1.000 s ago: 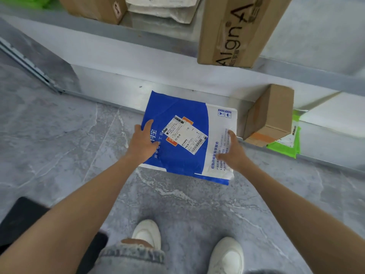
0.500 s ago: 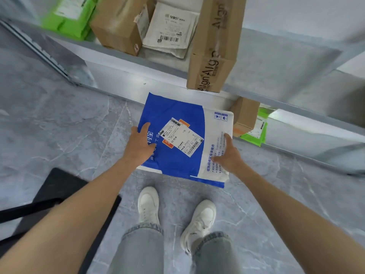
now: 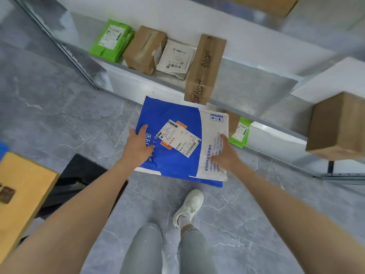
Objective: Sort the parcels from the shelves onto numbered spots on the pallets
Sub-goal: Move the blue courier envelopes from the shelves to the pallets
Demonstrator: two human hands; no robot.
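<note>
Head view, held parcel: one blue-and-white mailer (image 3: 177, 159) is held flat above the grey floor (image 3: 59, 119), just in front of the shelves, with one printed label (image 3: 178, 140) facing up.
Left hand (image 3: 138, 150): the mailer's left edge is gripped, and the fingers (image 3: 143, 129) are laid on the blue face; what lies beneath cannot be seen.
Right hand (image 3: 226, 156): the white right edge is pinched, with the thumb (image 3: 224, 138) pressed on top and the other fingers hidden underneath.
Green parcels: two are counted, one (image 3: 110, 39) at the left end of the shelf (image 3: 246, 82) and one (image 3: 240, 133) on the level below, just beside the mailer's right edge.
Brown boxes: three are plainly seen, a squat box (image 3: 145, 49), a long box (image 3: 205, 70) printed "Align" overhanging the shelf edge, and a box (image 3: 335, 125) at the right; a fourth (image 3: 235, 121) is largely hidden behind the mailer.
White mailer: one (image 3: 175, 58) is wedged between the squat and long boxes.
Near left: one yellowish box (image 3: 21, 190) is seen on a black platform (image 3: 83, 175).
Below: one white shoe (image 3: 189, 206) is seen on the floor.
</note>
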